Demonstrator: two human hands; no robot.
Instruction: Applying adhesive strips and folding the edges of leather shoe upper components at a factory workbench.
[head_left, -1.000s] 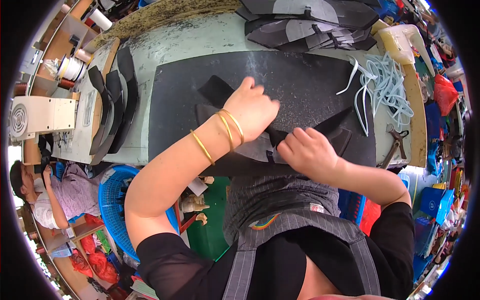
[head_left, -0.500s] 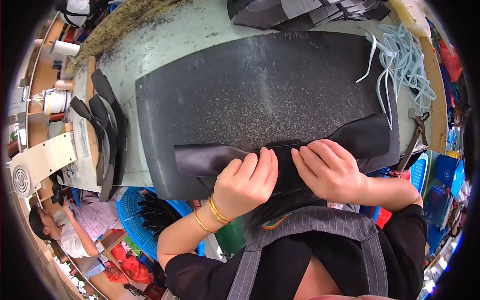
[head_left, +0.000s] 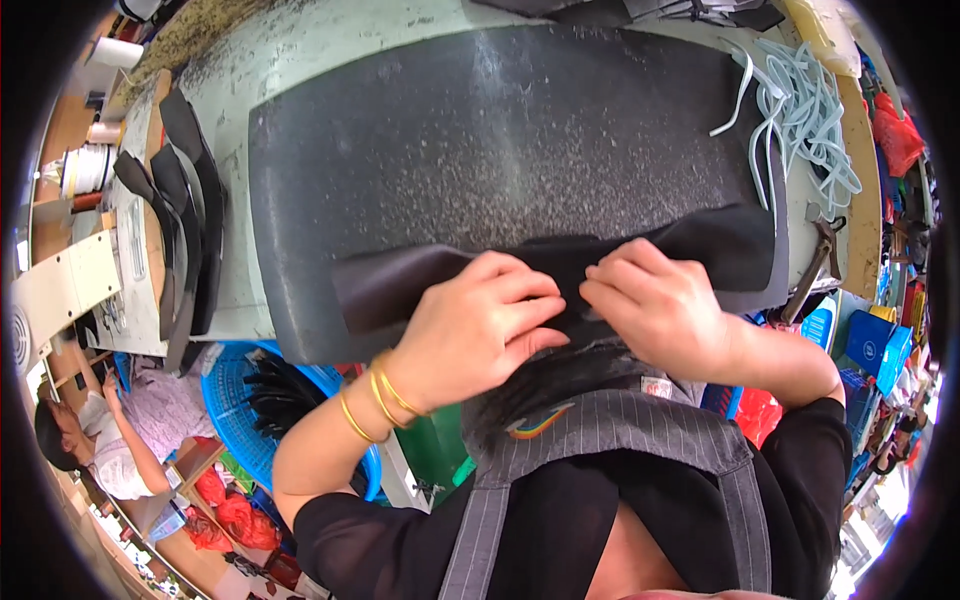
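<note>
A long black leather-like piece [head_left: 395,285], wide at both ends and narrow in the middle, lies along the near edge of a dark work mat [head_left: 430,120]. My left hand [head_left: 490,315], with gold bangles on its wrist, rests over the middle of the piece. Its thumb stands apart from its bent fingers, and I see nothing between them. Just to the right, my right hand [head_left: 655,305] has its fingers pinched on the piece near the middle. The hands hide part of the narrow section, and what lies beneath the right fingertips is covered.
Curved black strips [head_left: 185,215] lie at the table's left side. Pale blue cords [head_left: 805,125] are heaped at the far right, above a hammer-like tool [head_left: 820,270]. A blue basket [head_left: 235,410] with black pieces stands lower left, near another person [head_left: 110,440].
The view has shifted, so the table sits higher and further left. My left hand has turned, its thumb now apart from the fingers. My right hand keeps its pinch.
</note>
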